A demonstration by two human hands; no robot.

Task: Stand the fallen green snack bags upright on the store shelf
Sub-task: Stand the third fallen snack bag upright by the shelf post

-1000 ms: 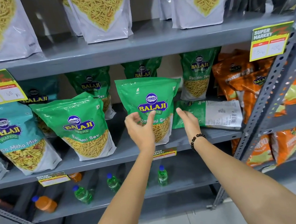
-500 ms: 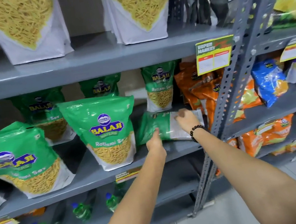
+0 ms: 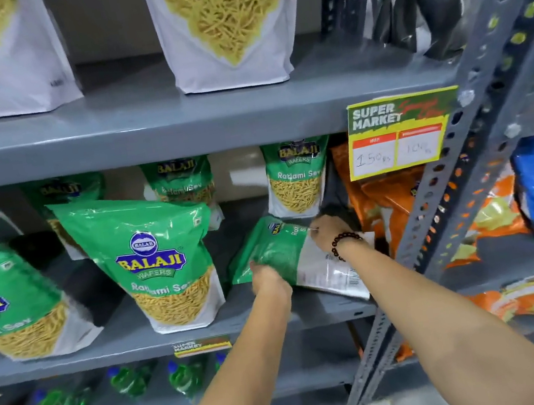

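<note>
A fallen green snack bag [image 3: 278,252] lies tilted on the grey middle shelf [image 3: 327,311], its white back panel facing right. My left hand [image 3: 268,276] grips its lower left edge. My right hand [image 3: 330,231], with a bead bracelet at the wrist, holds its upper right edge. The bag's far side is lifted off the shelf. To the left, one green bag [image 3: 160,260] stands upright, and another [image 3: 7,303] leans beside it. More green bags [image 3: 296,177] stand at the back of the shelf.
A grey perforated upright post [image 3: 440,211] runs diagonally just right of my right arm. Orange bags [image 3: 389,197] crowd the shelf's right end. A price tag [image 3: 397,134] hangs from the shelf above. Green bottles [image 3: 184,377] stand on the shelf below.
Both hands left the upright green bag and moved right to the fallen one. They now grip it, and its far edge has risen. My view shifted right and closer.
</note>
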